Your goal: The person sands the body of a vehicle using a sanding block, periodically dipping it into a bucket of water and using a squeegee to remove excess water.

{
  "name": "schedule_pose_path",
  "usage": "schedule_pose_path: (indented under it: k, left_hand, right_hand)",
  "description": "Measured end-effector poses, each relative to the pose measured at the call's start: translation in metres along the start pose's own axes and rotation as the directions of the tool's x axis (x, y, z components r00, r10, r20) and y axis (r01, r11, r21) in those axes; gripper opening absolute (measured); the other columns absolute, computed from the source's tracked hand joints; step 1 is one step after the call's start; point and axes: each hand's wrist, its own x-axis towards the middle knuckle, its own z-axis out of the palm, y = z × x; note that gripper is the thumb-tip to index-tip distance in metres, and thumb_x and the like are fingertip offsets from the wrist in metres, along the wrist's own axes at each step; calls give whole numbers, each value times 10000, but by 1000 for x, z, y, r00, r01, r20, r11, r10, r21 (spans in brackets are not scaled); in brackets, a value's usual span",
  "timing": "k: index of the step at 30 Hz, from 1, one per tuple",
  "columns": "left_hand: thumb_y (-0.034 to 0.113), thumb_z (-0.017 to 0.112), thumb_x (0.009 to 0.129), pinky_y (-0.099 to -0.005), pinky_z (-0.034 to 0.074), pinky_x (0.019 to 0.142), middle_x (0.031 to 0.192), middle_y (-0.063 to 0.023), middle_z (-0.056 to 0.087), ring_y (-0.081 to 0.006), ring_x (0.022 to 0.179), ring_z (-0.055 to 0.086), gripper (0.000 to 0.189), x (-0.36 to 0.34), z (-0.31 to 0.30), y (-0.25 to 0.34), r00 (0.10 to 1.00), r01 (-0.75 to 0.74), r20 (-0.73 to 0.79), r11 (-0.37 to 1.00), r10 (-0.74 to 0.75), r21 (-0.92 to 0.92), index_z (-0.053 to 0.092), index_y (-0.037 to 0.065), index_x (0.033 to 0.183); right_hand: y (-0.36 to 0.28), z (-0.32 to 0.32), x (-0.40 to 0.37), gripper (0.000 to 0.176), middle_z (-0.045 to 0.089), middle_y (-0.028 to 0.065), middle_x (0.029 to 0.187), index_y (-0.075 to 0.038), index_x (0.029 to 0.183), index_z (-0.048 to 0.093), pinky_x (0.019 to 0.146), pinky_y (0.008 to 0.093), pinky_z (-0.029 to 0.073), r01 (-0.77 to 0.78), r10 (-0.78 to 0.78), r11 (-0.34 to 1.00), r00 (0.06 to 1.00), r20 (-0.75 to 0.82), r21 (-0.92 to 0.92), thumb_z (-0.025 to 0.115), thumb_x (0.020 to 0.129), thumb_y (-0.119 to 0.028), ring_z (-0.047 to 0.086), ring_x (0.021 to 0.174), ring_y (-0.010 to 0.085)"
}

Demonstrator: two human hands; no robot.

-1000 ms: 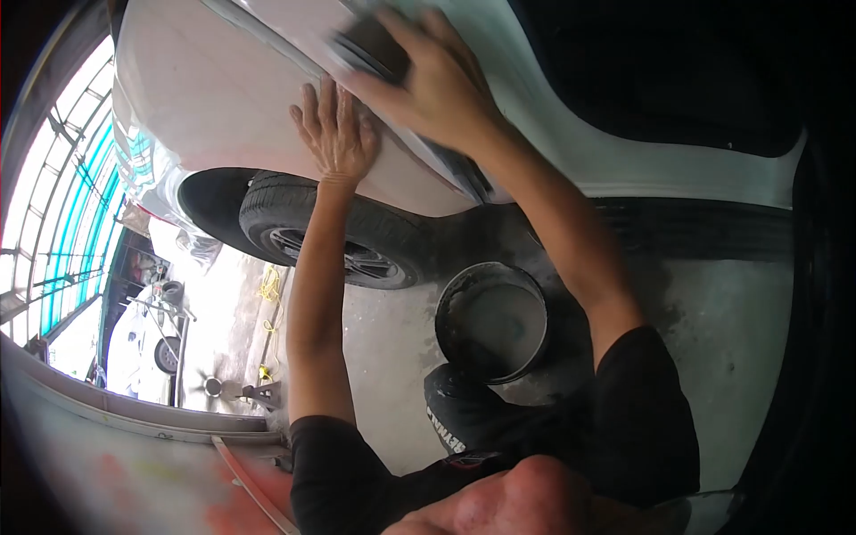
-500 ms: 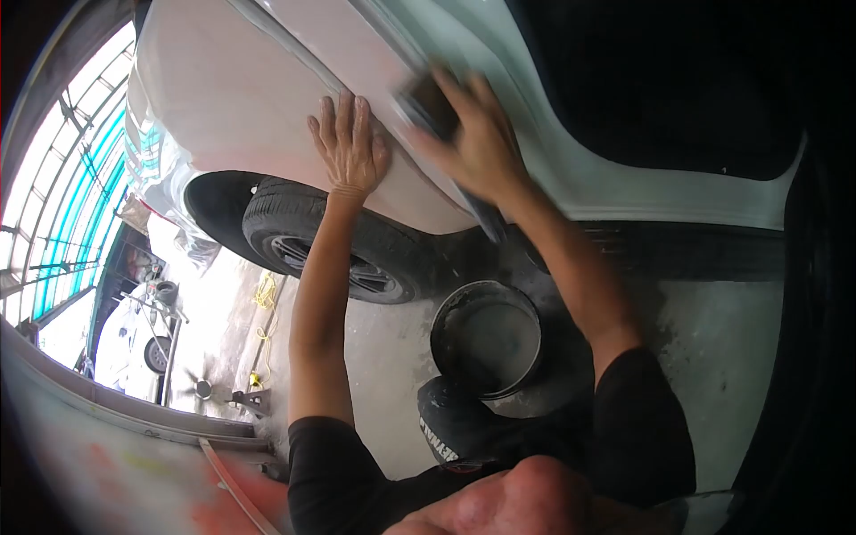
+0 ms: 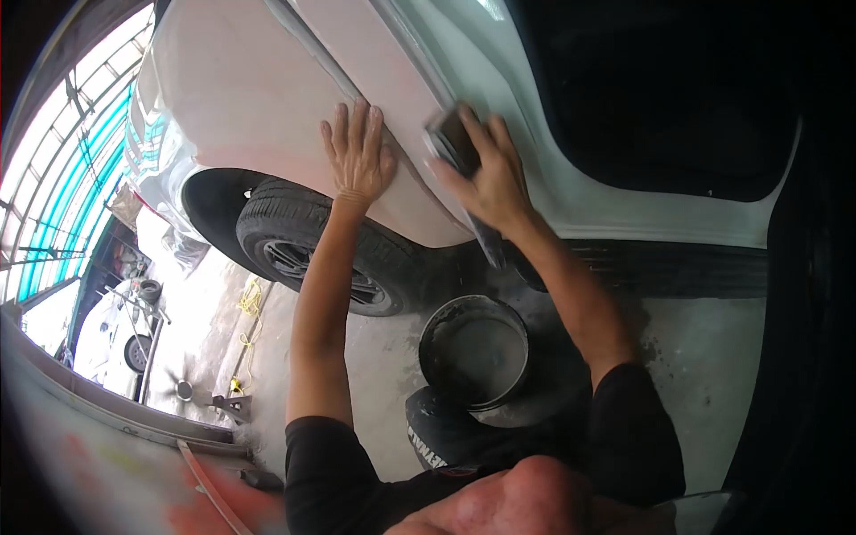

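Gripping dark block (image 3: 457, 143) in right hand (image 3: 501, 187), at pale car body's (image 3: 241, 98) edge beside doorway (image 3: 660, 98); laying left hand (image 3: 359, 165) flat, fingers slightly spread, near tire (image 3: 283, 211); showing below, black bucket (image 3: 437, 367) of murky liquid.

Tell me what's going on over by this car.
A person is working on pale pinkish car bodywork. Their right hand holds a dark rectangular block at its surface, while their left hand lies flat on it, above a black rubber tire. A round black bucket of cloudy grey liquid stands on the concrete floor.
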Motion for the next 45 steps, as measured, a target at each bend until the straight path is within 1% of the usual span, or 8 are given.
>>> schedule_pose_path:
  k: [5, 7, 14, 20, 29, 32, 38, 45]
  left_hand:
    - [208, 600, 817, -645, 181, 1198, 1579, -119, 430, -400, 1491, 310, 706, 0, -1, 1, 1000, -6, -9, 1000, 6, -16, 471, 151, 1509]
    - [209, 600, 817, -645, 184, 1197, 1581, -114, 429, -399, 1490, 310, 708, -1, -1, -2, 1000, -10, -6, 1000, 10, -7, 470, 156, 1511]
    - [227, 574, 828, -639, 170, 1209, 1600, -94, 415, -371, 1516, 286, 714, 2, -3, 1, 1000, 19, 0, 999, -19, -26, 457, 164, 1529]
    - [231, 570, 840, -639, 178, 1208, 1600, -95, 414, -371, 1512, 292, 692, 2, -4, 1, 1000, 12, 6, 1000, -12, -19, 469, 157, 1520]
    - [236, 569, 848, -650, 187, 1202, 1607, -95, 399, -371, 1511, 286, 700, 1, -5, 0, 1000, 19, 20, 1000, -18, -24, 450, 169, 1534]
    - [235, 570, 846, -651, 185, 1203, 1609, -92, 395, -370, 1513, 282, 702, 2, -6, 0, 999, 20, 27, 999, -19, -30, 450, 179, 1535]
    - [220, 581, 835, -642, 186, 1208, 1607, -86, 398, -366, 1511, 289, 719, 4, -11, 4, 999, 43, 31, 998, -42, -41, 443, 192, 1540]
    - [204, 595, 810, -636, 186, 1211, 1608, -81, 397, -361, 1508, 297, 747, -1, -9, 3, 999, 37, 28, 999, -36, -37, 438, 192, 1541]
  right_hand:
    - [-32, 26, 124, 684, 629, 284, 1057, 62, 1216, 618, 855, 492, 528, 126, -133, 989, 988, -82, -77, 799, 827, -471, 635, 966, 459]
    - [-82, 7, 186, 552, 675, 281, 1075, 81, 1220, 625, 919, 486, 544, -146, 139, 982, 988, 63, 120, 688, 938, -390, 671, 1024, 402]
    - [-22, 7, 54, 711, 573, 272, 1106, 96, 1337, 570, 887, 486, 514, -16, 15, 999, 999, 29, 34, 789, 849, -372, 612, 1012, 445]
    - [-82, 28, 227, 562, 684, 303, 1094, 89, 1221, 628, 916, 494, 546, -154, 151, 988, 985, 82, 24, 699, 930, -387, 683, 1015, 412]
    - [-42, 39, 164, 675, 594, 304, 1190, 8, 1300, 618, 916, 487, 526, 156, -174, 978, 976, -128, -140, 769, 843, -465, 612, 1101, 465]
    - [-93, 27, 238, 614, 648, 350, 1175, 130, 1244, 599, 943, 515, 528, -120, 117, 991, 992, 53, 56, 708, 917, -378, 658, 1079, 455]
    - [-58, 29, 176, 653, 568, 390, 1267, 141, 1251, 587, 1039, 537, 460, 142, -164, 967, 982, -90, -209, 710, 904, -399, 553, 1219, 515]
    - [-90, 16, 220, 668, 574, 371, 1256, 87, 1334, 560, 1001, 541, 480, -80, 82, 997, 990, 119, -21, 704, 918, -416, 576, 1182, 484]
